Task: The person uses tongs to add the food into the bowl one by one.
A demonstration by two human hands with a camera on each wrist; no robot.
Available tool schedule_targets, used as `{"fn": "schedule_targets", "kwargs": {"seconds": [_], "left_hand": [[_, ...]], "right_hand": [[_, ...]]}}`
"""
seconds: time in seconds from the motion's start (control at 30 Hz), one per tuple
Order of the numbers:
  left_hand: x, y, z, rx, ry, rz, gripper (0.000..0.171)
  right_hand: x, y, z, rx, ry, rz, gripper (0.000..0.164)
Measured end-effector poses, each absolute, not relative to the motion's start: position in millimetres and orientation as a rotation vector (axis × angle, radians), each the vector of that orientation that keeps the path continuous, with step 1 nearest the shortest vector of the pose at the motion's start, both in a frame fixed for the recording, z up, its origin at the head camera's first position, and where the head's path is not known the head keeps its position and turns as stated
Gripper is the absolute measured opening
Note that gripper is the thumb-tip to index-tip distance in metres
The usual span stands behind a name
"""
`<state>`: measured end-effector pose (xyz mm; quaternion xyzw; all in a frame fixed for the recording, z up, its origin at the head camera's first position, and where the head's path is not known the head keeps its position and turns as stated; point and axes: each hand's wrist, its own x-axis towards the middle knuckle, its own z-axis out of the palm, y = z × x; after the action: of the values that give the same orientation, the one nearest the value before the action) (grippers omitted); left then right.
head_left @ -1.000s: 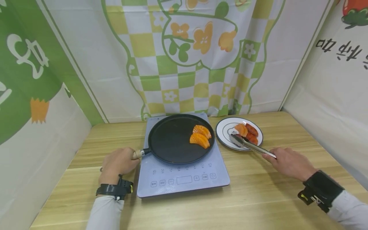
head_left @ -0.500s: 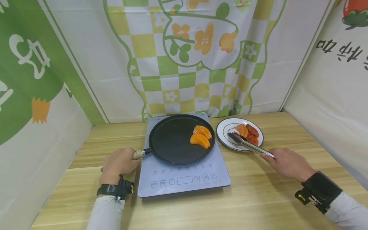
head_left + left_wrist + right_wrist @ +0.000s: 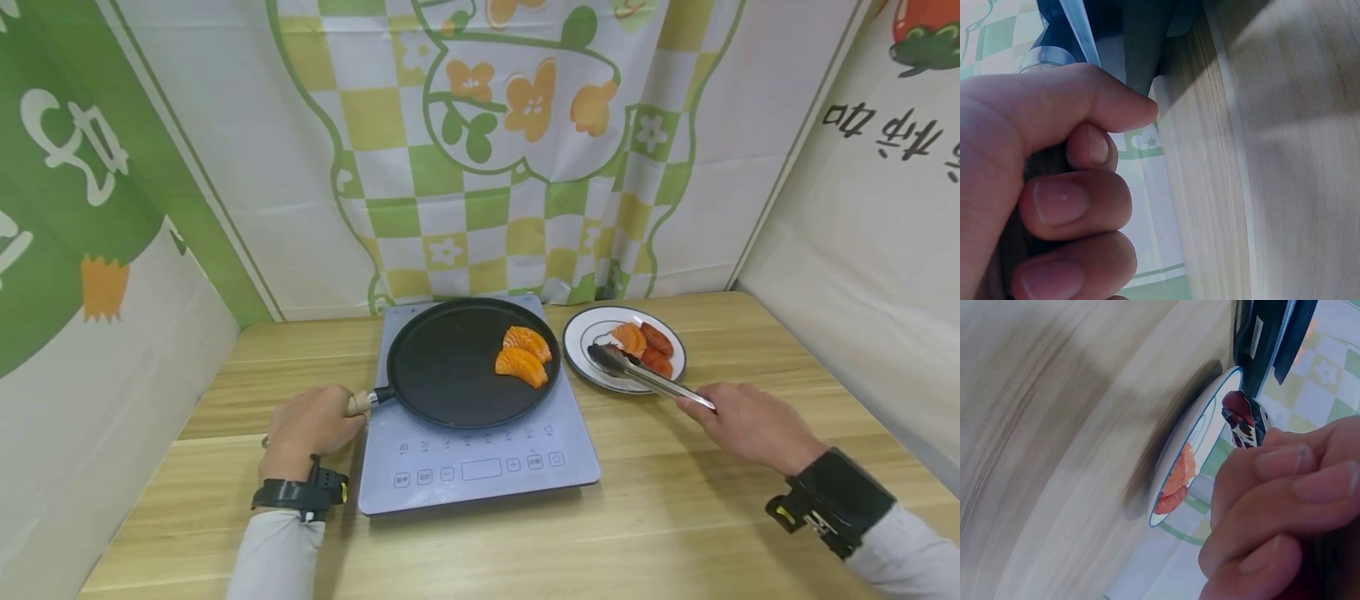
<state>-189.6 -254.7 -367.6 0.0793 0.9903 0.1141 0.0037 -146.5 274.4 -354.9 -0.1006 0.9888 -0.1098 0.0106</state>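
Observation:
My left hand (image 3: 311,425) grips the wooden handle (image 3: 358,404) of a flat black frying pan (image 3: 442,367). Two orange slices with white lines, like salmon (image 3: 521,367), lie at the pan's right side. In my right hand (image 3: 753,427) is a pair of metal tongs (image 3: 669,387), whose dark ends are over the white plate (image 3: 579,354). Between those ends, the right wrist view shows a dark red piece (image 3: 1237,407). An orange slice (image 3: 630,337) and red pieces (image 3: 657,338) lie on the plate's right half. Fingers curl round the handle in the left wrist view.
Under the pan is a pale induction cooker (image 3: 517,487) with touch buttons along its front. The wooden table (image 3: 675,533) ends at a printed curtain (image 3: 487,208) behind, with printed cloth walls on both sides.
The tongs' ends have shifted slightly left over the plate, my right hand moving a little left too. My left hand, the pan and the slices in it stay in place.

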Motion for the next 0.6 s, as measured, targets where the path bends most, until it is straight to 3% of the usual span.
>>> {"fn": "schedule_targets", "kwargs": {"seconds": [0.6], "left_hand": [[-189.1, -254.1, -366.7, 0.252, 3.115, 0.359, 0.033]], "right_hand": [[-142.5, 267.3, -347.2, -0.302, 3.097, -0.350, 0.045]]}}
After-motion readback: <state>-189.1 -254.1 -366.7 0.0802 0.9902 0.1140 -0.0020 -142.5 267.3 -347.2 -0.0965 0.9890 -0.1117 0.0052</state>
